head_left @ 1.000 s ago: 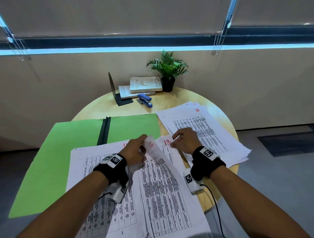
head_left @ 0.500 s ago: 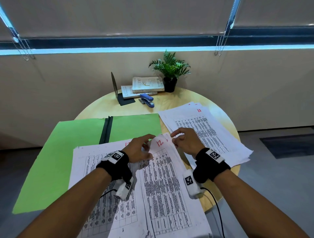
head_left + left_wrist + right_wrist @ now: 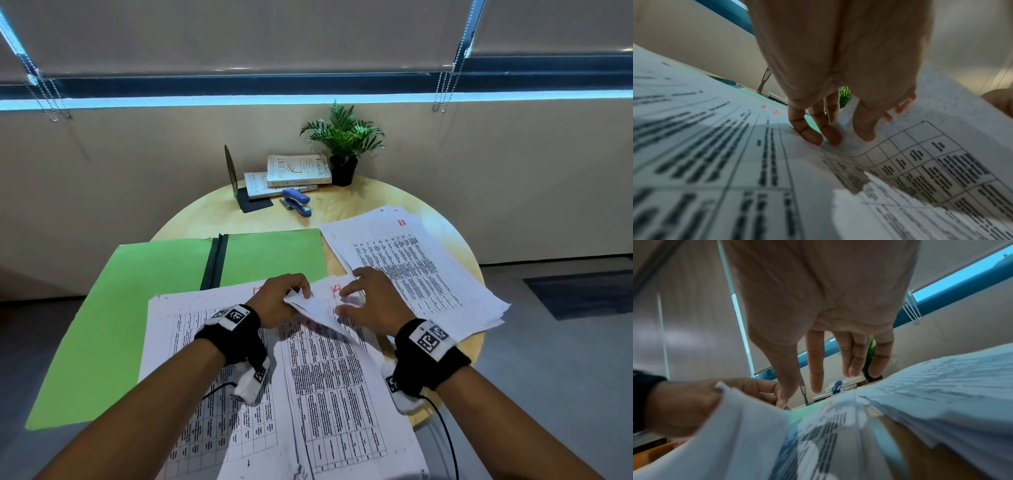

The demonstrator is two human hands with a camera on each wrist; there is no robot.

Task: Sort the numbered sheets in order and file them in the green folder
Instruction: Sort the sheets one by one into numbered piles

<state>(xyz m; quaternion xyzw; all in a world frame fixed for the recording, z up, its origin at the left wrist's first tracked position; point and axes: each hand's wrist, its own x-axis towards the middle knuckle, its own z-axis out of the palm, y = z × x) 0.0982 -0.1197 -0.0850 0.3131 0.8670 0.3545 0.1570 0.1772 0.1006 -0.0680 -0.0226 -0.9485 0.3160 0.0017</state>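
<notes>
Head view: left hand (image 3: 278, 298) pinches lifted sheet (image 3: 318, 310), right hand (image 3: 371, 305) spread; stapler (image 3: 297, 202) behind

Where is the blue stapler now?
In the head view, the blue stapler lies at the table's far side, just in front of the books, left of the plant pot.

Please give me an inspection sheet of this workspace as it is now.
Surface: round wooden table.
Job's things: green folder lying open; sheets partly over it; second stack beside.
Clutter: books, blue stapler, black bookend, potted plant.
Hands: left hand pinches a lifted sheet corner; right hand open, fingers spread.
Cables: black wire from right wrist.
Surroundings: wall, window blinds.
</notes>
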